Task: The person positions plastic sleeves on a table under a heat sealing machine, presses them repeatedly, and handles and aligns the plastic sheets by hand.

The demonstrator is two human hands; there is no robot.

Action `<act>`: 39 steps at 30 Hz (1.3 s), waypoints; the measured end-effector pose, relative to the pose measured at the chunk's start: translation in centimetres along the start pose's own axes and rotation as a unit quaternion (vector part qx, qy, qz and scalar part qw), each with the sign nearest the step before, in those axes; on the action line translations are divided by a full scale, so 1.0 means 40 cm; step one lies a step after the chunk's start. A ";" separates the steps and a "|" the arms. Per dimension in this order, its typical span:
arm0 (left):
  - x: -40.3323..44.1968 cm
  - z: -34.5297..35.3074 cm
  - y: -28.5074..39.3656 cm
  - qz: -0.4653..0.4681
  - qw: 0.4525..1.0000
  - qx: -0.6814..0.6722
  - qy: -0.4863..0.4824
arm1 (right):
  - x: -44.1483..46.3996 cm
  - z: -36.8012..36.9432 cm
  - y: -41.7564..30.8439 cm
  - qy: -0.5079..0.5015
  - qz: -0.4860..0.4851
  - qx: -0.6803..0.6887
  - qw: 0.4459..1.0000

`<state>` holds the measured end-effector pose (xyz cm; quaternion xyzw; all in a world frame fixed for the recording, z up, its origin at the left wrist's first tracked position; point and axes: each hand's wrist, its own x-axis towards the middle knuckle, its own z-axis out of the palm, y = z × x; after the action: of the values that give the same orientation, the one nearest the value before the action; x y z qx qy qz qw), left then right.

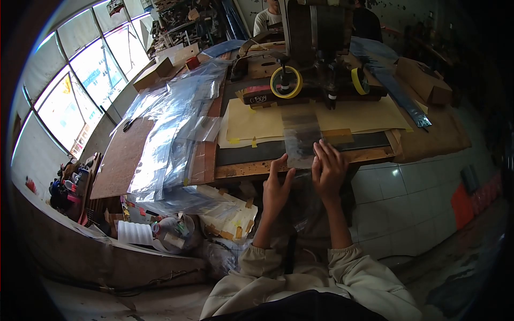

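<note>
Plastic sheets [179, 107], glossy, heaped; my left hand [276, 184], thumb and forefinger apart, at one clear strip's [301, 134] near corner; machine [327, 32] blocking its far end; my right hand [328, 170], fingers extended, on its right edge; cardboard box [425, 83].

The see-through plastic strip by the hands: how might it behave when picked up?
The plastic strip looks thin and see-through, so it is probably light and floppy. Its smooth, faintly glossy face suggests it could slide easily over the yellow sheet beneath.
</note>
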<state>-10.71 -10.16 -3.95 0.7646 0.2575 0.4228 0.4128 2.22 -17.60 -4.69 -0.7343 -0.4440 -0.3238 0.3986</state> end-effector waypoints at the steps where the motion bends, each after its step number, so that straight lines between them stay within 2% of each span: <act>1: 0.000 0.001 -0.004 0.011 1.000 0.009 0.002 | 0.000 0.000 0.000 0.000 -0.001 -0.001 1.000; 7: 0.000 0.002 -0.009 0.011 1.000 0.003 -0.002 | 0.000 0.000 0.001 -0.003 -0.001 0.001 1.000; 10: 0.002 0.004 -0.006 0.046 0.998 0.025 0.018 | 0.003 -0.005 -0.002 -0.012 0.004 0.008 1.000; 13: -0.004 -0.003 0.025 -0.100 0.994 -0.020 -0.031 | 0.009 -0.014 -0.006 -0.031 0.013 0.015 0.999; 16: -0.007 0.005 0.013 -0.068 0.997 -0.040 -0.026 | 0.014 -0.025 -0.004 -0.050 0.024 0.053 0.997; 19: -0.006 0.020 0.017 -0.043 0.992 -0.115 0.001 | 0.014 -0.044 -0.008 -0.015 0.060 0.127 0.990; 22: 0.004 0.030 0.038 -0.053 0.981 -0.183 0.040 | 0.013 -0.077 -0.029 0.008 0.131 0.126 0.983; 23: 0.007 0.023 0.053 -0.065 0.982 -0.173 0.035 | 0.018 -0.086 -0.036 0.051 0.100 0.052 0.992; 26: 0.017 0.010 0.083 -0.090 0.980 -0.177 0.028 | 0.035 -0.128 -0.066 -0.053 0.318 0.234 0.917; 29: 0.024 0.025 0.058 -0.092 0.969 -0.226 0.036 | 0.034 -0.143 -0.040 -0.131 0.326 0.310 0.884; 34: 0.027 0.014 0.110 -0.118 0.943 -0.306 0.052 | 0.056 -0.162 -0.061 -0.130 0.358 0.412 0.828; 37: 0.018 -0.018 0.165 -0.107 0.956 -0.270 0.030 | 0.080 -0.188 -0.080 -0.125 0.369 0.461 0.797; 39: 0.010 -0.028 0.196 -0.103 0.940 -0.323 0.034 | 0.096 -0.224 -0.090 -0.143 0.360 0.486 0.783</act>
<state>-11.10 -13.53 3.21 0.5451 0.1982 0.4638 0.6696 -0.62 -22.87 3.81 -0.5875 -0.2977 0.2104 0.7225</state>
